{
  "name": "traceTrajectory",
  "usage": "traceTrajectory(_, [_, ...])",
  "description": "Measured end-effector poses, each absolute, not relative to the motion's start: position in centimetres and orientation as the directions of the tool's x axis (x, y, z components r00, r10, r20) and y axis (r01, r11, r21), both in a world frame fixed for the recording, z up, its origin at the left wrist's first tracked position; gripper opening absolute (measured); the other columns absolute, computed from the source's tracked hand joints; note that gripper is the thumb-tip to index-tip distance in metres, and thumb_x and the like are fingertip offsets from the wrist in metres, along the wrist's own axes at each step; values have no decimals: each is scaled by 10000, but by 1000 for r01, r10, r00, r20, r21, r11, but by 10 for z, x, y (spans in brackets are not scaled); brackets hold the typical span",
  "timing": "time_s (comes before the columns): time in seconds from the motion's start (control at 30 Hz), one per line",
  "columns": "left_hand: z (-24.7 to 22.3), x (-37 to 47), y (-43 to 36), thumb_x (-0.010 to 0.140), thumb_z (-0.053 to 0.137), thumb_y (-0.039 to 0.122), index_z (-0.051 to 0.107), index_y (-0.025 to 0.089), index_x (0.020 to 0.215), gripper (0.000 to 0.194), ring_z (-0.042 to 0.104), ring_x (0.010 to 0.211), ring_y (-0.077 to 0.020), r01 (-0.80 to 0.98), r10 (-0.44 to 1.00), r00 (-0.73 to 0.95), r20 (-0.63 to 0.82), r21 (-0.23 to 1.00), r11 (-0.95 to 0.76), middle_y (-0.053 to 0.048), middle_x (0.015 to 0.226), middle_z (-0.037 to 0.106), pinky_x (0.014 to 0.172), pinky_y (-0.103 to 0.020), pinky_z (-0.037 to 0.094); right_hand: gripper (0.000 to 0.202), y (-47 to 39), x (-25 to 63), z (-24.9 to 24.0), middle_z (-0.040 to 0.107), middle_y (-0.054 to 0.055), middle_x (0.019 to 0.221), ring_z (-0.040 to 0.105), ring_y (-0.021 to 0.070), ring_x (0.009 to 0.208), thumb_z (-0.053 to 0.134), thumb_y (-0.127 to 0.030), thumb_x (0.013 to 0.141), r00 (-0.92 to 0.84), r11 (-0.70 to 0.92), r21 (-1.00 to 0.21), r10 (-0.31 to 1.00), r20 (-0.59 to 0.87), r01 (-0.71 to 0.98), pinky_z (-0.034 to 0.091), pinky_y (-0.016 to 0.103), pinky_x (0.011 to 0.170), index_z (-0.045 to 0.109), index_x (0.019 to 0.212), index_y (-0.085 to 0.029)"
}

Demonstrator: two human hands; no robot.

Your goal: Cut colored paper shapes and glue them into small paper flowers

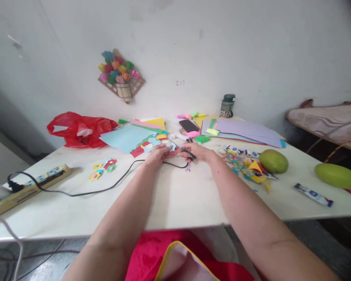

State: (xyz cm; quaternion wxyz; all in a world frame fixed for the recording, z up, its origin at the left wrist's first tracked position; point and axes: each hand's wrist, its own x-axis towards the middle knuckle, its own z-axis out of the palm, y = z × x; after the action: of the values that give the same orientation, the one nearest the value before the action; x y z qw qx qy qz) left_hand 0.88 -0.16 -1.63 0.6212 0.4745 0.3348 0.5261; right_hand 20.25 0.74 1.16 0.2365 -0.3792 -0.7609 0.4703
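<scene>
Over the middle of the table, my right hand point(194, 151) is closed round the dark handles of a pair of scissors point(188, 153). The blades point up and left, towards my left hand point(160, 154). That hand's fingers are pinched on a small piece of paper point(173, 148), whose exact shape is too small to make out. Just beyond my left hand lie cut pieces of coloured paper point(148, 145). Behind the scissors is a white glue gun point(179, 136). Paper flowers point(105, 168) rest to the left of my left hand.
A black cord point(99, 193) runs from the power strip point(41, 181) towards my hands. At left is a red plastic bag point(82, 130). Coloured sheets point(245, 130), a phone point(188, 125), paper scraps point(245, 166), a green fruit point(273, 161) and a jar point(227, 105) also lie about.
</scene>
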Motion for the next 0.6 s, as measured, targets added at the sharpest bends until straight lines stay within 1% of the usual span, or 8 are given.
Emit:
traceTrajectory(0.3, [-14,9,0,617,740,227,586,91,730,234,669,679,-180,-334,977,201,66,943,5,-81,765,679,707,-304,533,285,6,203,11,534,-33,514,469,58,369,676,-370,677,-608,274,-901,794,15,336,285,151,322,531,767,-143])
traceTrajectory(0.47, [-15,9,0,612,737,219,573,98,686,217,668,669,-179,-338,981,186,58,941,9,-79,766,678,714,-308,531,277,7,202,11,541,-28,534,478,62,375,683,-364,673,-605,291,-894,796,29,340,298,157,323,528,752,-148])
traceTrajectory(0.6, [-17,9,1,605,741,228,564,102,674,228,668,665,-180,-337,984,171,55,942,6,-79,762,676,694,-299,530,284,7,201,12,532,-30,532,461,55,376,683,-369,675,-602,294,-884,799,18,363,296,154,327,542,779,-146])
